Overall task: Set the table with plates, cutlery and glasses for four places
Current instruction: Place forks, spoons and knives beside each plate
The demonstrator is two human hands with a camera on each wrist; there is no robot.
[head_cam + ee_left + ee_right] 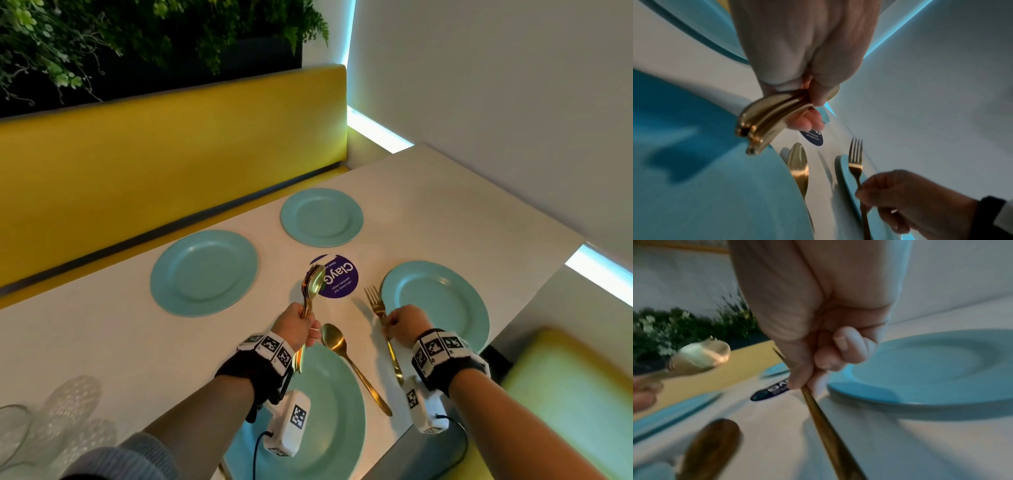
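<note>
Several teal plates lie on the white table (pixel 428 212): far left plate (pixel 203 272), far middle plate (pixel 321 217), right plate (pixel 436 303), near plate (pixel 329 414). My left hand (pixel 296 325) grips a bundle of gold cutlery (pixel 312 286) upright above the near plate; its handle ends (pixel 756 128) stick out below the fist. My right hand (pixel 406 325) pinches a gold fork (pixel 376 305) by its handle (pixel 824 418), just left of the right plate, tines pointing away. A gold spoon (pixel 352 363) lies on the table between the near plate and the fork.
A round purple sticker (pixel 339 277) marks the table's middle. Clear glasses (pixel 65 421) stand at the near left. A yellow bench back (pixel 171 164) runs along the far side, with plants above. A white wall borders the right, and a yellow-green seat (pixel 575 394) lies near right.
</note>
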